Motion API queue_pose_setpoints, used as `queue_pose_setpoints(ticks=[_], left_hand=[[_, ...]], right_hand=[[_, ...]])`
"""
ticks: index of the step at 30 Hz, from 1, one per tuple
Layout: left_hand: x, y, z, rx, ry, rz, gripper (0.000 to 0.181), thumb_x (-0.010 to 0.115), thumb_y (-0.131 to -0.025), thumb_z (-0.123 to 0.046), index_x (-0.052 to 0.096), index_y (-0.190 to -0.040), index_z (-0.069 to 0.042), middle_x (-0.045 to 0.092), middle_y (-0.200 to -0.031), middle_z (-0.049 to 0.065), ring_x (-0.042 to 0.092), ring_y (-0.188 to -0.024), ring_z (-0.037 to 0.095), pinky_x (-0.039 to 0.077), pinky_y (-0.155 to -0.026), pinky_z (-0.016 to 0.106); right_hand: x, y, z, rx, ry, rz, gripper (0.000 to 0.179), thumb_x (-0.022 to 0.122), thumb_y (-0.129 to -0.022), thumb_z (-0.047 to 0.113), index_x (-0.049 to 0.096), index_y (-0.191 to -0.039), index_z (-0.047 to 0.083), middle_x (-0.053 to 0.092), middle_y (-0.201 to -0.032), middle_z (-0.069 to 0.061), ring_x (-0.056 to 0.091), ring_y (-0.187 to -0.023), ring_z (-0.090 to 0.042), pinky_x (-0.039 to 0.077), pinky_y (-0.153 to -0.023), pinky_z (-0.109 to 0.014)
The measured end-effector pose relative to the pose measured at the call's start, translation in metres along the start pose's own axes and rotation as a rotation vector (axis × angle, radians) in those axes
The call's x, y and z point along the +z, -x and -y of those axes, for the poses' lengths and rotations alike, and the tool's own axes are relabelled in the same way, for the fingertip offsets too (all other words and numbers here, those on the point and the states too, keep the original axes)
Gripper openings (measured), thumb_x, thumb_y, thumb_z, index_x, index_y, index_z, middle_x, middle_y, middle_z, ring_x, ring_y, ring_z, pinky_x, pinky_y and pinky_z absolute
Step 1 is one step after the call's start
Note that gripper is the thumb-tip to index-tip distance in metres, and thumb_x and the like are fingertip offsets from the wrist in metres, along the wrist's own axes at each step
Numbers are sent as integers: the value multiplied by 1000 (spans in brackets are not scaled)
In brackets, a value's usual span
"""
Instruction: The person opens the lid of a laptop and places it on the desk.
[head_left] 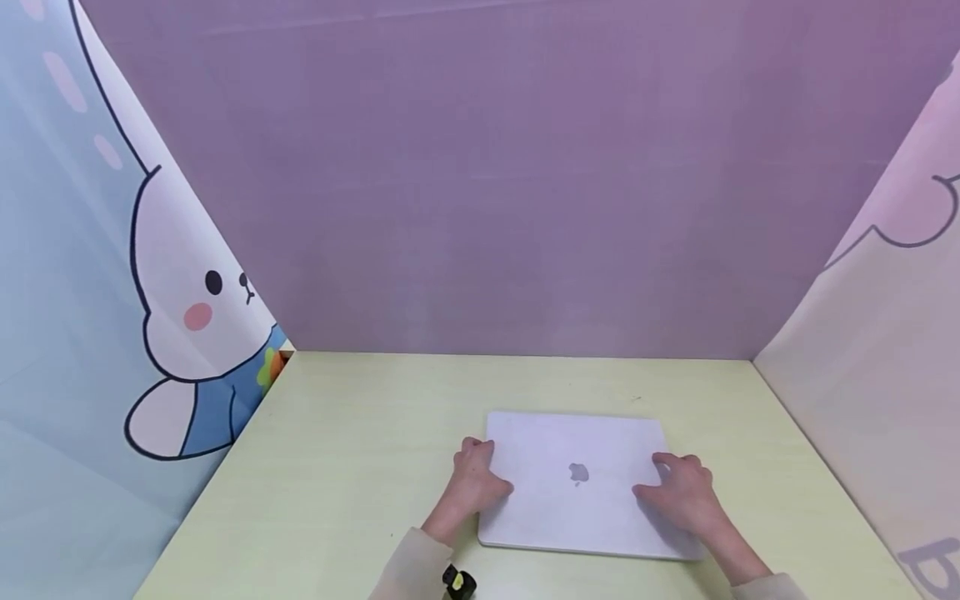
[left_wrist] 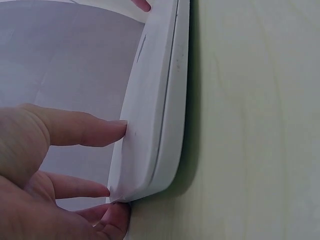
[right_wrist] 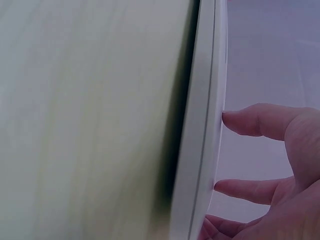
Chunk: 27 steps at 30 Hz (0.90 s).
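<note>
A closed silver laptop [head_left: 558, 521] with an apple logo on its lid lies on the pale wooden table [head_left: 360, 442]. At its left side my left hand [head_left: 476, 479] grips it, thumb on the lid and the other fingers at the edge. My right hand [head_left: 682, 492] holds the opposite side in the same way. In the left wrist view the thumb tip touches the laptop lid [left_wrist: 145, 110] near a corner. The right wrist view shows thumb and fingers against the laptop's side [right_wrist: 202, 130], with a dark shadow below it. Some fingertips are hidden.
A purple wall [head_left: 487, 183] stands behind the table. On the left hangs a blue cloth [head_left: 60, 333] with a cartoon rabbit, on the right a pale printed cloth [head_left: 885, 375]. A small black object [head_left: 461, 585] is beside the left sleeve.
</note>
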<state>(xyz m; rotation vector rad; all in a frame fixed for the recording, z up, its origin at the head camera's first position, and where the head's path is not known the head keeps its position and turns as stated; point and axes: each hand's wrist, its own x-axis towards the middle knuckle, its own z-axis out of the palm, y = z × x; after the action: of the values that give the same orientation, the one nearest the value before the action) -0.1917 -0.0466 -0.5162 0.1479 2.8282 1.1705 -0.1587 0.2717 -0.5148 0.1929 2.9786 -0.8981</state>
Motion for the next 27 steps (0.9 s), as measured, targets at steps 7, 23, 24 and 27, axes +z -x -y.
queue_pose_setpoints(ticks=[7, 23, 24, 27], left_hand=[[-4, 2, 6, 3, -13, -2, 70, 86, -67, -6, 59, -129, 13, 48, -130, 29, 48, -117, 46, 50, -95, 57], [-15, 3, 14, -26, -13, -5, 76, 85, -68, -6, 55, -135, 14, 46, -135, 30, 48, -120, 46, 49, -98, 58], [-16, 3, 15, -28, -11, -7, 75, 85, -68, -6, 55, -135, 14, 46, -135, 30, 48, -120, 46, 49, -98, 58], [-19, 3, 17, -29, -6, -10, 75, 85, -69, -6, 55, -135, 14, 46, -135, 31, 47, -120, 46, 48, -98, 59]], right_hand=[[3, 3, 6, 8, -21, 3, 71, 80, -80, 29, 55, -131, -14, 48, -119, -43, 44, -112, -61, 47, -87, -65], [11, 3, 21, 3, -34, -7, 68, 81, -79, 26, 57, -130, -13, 50, -118, -39, 43, -112, -58, 47, -86, -62], [11, 3, 22, 4, -36, -8, 68, 81, -79, 26, 57, -130, -13, 51, -118, -39, 43, -112, -58, 47, -86, -62], [13, 2, 26, -1, -36, -12, 68, 81, -78, 25, 58, -129, -13, 52, -117, -38, 44, -111, -57, 47, -86, -61]])
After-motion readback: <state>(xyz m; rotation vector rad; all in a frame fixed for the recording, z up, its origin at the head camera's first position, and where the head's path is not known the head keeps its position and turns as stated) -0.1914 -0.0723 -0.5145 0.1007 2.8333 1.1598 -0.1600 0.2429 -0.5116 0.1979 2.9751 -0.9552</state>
